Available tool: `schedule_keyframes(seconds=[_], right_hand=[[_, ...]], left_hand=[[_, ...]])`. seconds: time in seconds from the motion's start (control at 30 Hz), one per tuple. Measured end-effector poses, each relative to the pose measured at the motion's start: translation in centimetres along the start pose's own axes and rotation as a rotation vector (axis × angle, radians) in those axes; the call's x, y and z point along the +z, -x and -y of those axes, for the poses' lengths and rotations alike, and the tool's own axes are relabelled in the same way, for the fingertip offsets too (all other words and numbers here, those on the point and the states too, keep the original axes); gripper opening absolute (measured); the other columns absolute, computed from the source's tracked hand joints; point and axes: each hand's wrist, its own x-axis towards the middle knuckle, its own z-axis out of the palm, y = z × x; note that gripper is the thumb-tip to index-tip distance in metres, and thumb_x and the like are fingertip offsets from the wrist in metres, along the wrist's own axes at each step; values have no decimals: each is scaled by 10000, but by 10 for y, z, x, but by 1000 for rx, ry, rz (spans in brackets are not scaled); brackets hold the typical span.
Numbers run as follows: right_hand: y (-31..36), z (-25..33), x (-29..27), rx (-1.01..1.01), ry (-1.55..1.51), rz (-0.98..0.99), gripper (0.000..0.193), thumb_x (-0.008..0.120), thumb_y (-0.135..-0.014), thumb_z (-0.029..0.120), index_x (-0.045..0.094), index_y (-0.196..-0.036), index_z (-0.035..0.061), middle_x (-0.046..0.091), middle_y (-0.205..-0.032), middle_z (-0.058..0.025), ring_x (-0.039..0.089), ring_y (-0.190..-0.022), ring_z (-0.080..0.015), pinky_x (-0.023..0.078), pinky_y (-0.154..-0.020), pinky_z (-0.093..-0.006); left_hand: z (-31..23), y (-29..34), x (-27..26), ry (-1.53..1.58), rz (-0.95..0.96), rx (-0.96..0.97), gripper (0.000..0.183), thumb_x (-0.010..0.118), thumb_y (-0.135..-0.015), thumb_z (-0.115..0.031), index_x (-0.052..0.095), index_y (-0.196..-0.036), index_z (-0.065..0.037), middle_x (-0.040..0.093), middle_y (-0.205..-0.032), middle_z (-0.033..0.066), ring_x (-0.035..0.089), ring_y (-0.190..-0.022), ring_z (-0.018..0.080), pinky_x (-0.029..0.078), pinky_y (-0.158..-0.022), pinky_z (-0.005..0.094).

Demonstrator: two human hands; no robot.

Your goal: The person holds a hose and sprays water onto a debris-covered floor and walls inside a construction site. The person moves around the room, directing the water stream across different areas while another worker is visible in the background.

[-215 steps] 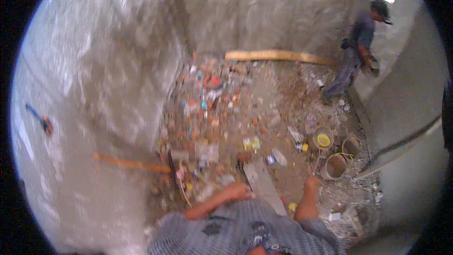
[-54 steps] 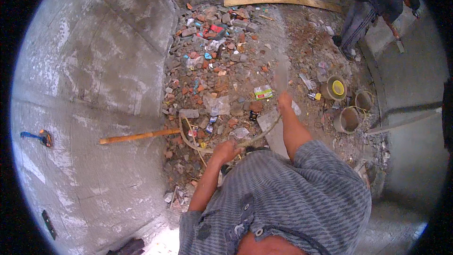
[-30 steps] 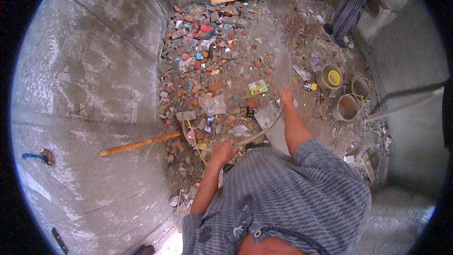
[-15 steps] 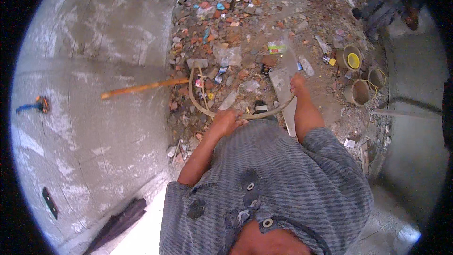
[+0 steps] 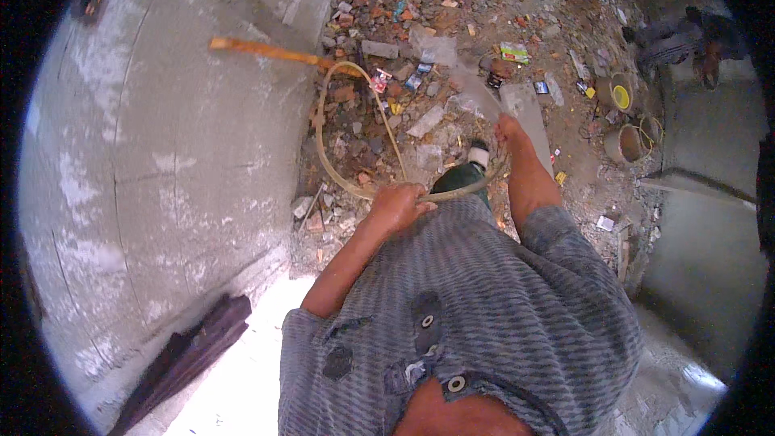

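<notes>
Hose (image 5: 321, 125) of pale, bendable tubing is looping out over the rubble-strewn ground (image 5: 557, 40) at the person's left, then curving between the two hands, in front of the grey patterned shirt (image 5: 484, 274). Each short stretch is probably feeling light and springy, though any water inside would be adding drag, and a wet surface would be turning slippery. It is hardly looking fragile, yet a tight bend could be kinking it. Good holds are seeming to be just behind the outlet and along the middle span. The left hand (image 5: 397, 206) is wrapping its grip around that span, fingers curled in. The right hand (image 5: 507, 129) is clamping near the outlet end, where a blurred, pale spray (image 5: 475, 87) is fanning out; its thumb placement is too small to tell.
</notes>
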Motion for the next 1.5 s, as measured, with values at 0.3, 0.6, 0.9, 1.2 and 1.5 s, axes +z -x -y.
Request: schedule_keyframes(seconds=[0.3, 0.6, 0.9, 1.2, 1.5], right_hand=[[-9, -47, -43, -221, 384, 108, 359, 385, -862, 391, 470, -694, 86, 389, -476, -2, 299, -342, -104, 277, -324, -252], [45, -23, -36, 310, 61, 165, 367, 355, -916, 372, 519, -777, 75, 382, -518, 18, 288, -387, -124, 276, -363, -286], [98, -62, 50, 278, 267, 321, 357, 437, -897, 418, 482, -788, 81, 379, -517, 38, 290, -378, -70, 273, -364, -242], [146, -99, 190, 144, 569, 522, 393, 378, -925, 383, 490, -727, 62, 393, -536, -1, 276, -388, -82, 259, -357, -249], [296, -155, 333, -72, 675, 482, 426, 418, -892, 448, 506, -756, 54, 385, -504, 15, 301, -378, -97, 290, -361, -249]], left_hand=[[104, 60, 46, -367, 154, -58, 335, 668, -706, -347, 606, -927, -102, 605, -913, 127, 569, -904, 327, 392, -844, 469], [59, 152, 150, -79, -800, 43, 356, 638, -676, -387, 571, -936, -154, 537, -930, 33, 512, -906, 246, 414, -777, 405], [-27, 282, 196, 95, -910, -235, 307, 685, -661, -343, 620, -875, -132, 538, -800, 20, 533, -813, 203, 419, -726, 350], [-8, 390, 226, 160, -1115, -412, 312, 698, -688, -353, 637, -877, -113, 540, -716, 33, 546, -758, 211, 420, -717, 351], [134, 523, 244, 245, -1059, -424, 259, 700, -704, -323, 663, -883, -139, 620, -771, 37, 593, -780, 221, 453, -735, 340]])
